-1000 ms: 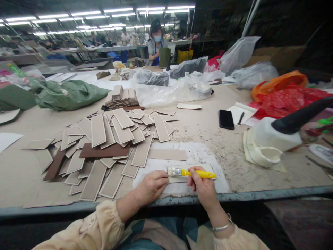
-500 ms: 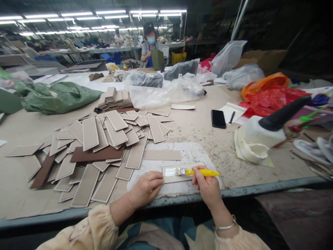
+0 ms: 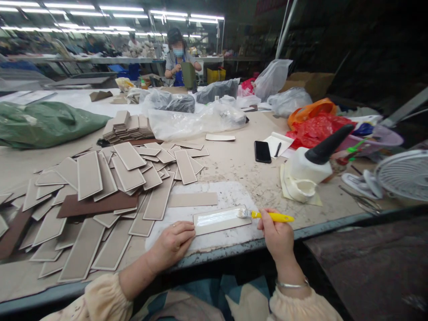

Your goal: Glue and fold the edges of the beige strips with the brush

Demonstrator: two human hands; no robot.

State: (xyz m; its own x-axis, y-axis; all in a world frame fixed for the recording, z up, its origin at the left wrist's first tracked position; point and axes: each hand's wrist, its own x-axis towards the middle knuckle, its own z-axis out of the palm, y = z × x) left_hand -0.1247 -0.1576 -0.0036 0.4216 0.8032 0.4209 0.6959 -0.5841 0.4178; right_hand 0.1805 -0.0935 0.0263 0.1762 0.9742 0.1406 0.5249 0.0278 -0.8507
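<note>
A beige rectangular panel (image 3: 220, 224) with a wet white streak lies on a white sheet (image 3: 234, 191) near the table's front edge. My left hand (image 3: 175, 243) rests at the panel's left end, fingers pressed together on its edge. In my right hand (image 3: 277, 232) is a yellow-handled brush (image 3: 276, 217), its bristles touching the panel near the right end. Behind the panel lies a plain beige strip (image 3: 193, 199). Many loose beige panels (image 3: 89, 175) with pale borders are heaped to the left, with a brown strip (image 3: 98, 204) among them.
Stacked pieces (image 3: 125, 125) and plastic bags (image 3: 197, 122) lie farther back. A phone (image 3: 262, 152), a white bottle (image 3: 306, 165) with a black nozzle, a tape roll (image 3: 302, 191) and a fan (image 3: 406, 174) are on the right. Across the table, a person (image 3: 179, 58) handles a green piece.
The brush has moved right along the panel, and the wet streak is longer. The camera view has turned right, shifting the table's contents leftward.
</note>
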